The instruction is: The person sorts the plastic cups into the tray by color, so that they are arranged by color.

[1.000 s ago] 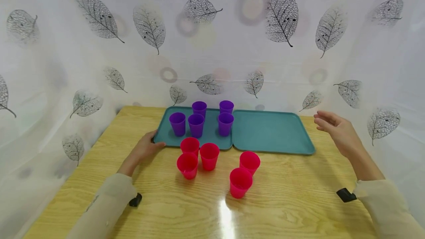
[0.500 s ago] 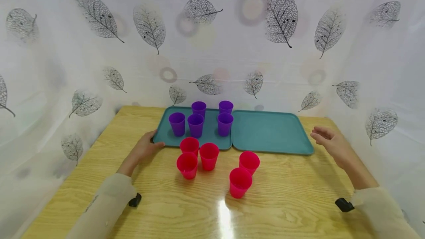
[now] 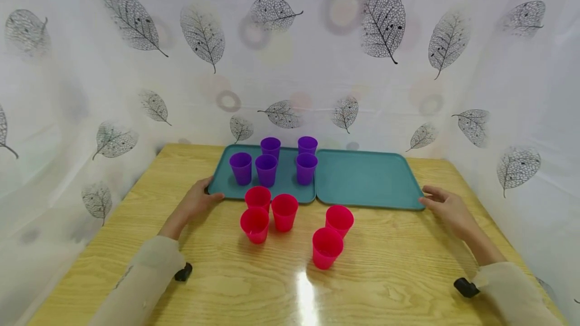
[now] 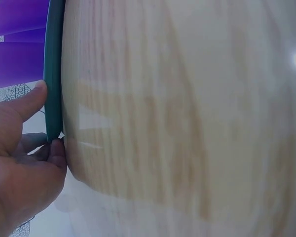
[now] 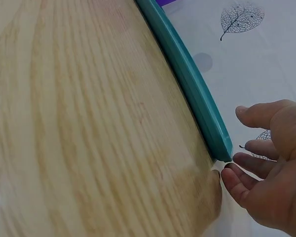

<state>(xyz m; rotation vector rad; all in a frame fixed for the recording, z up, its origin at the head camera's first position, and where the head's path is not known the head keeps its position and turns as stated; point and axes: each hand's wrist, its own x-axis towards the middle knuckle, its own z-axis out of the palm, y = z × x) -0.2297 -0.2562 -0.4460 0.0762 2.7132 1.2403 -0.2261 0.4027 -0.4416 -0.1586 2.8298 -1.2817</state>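
My left hand (image 3: 195, 202) holds the front left corner of the left teal tray (image 3: 286, 177). In the left wrist view the thumb (image 4: 32, 101) lies against the tray's rim and the other fingers bend around its end. Several purple cups (image 3: 266, 171) stand upright on that tray. Beside it lies a second teal tray (image 3: 367, 180) bearing nothing. My right hand (image 3: 448, 213) is at this tray's front right corner, fingers loosely bent, thumb apart from the rim. The right wrist view shows fingertips (image 5: 241, 158) close to the corner; contact is hard to tell.
Several red cups stand upright on the wooden table (image 3: 385, 260) before the trays: a group with one red cup (image 3: 284, 213) on the left, and a pair with another red cup (image 3: 327, 249) nearer the middle. A leaf-patterned white curtain (image 3: 290, 64) hangs behind and at the sides.
My right hand has come down and slightly left, from above the table's right side to the right tray's corner. My left hand, the trays and the cups stay put.
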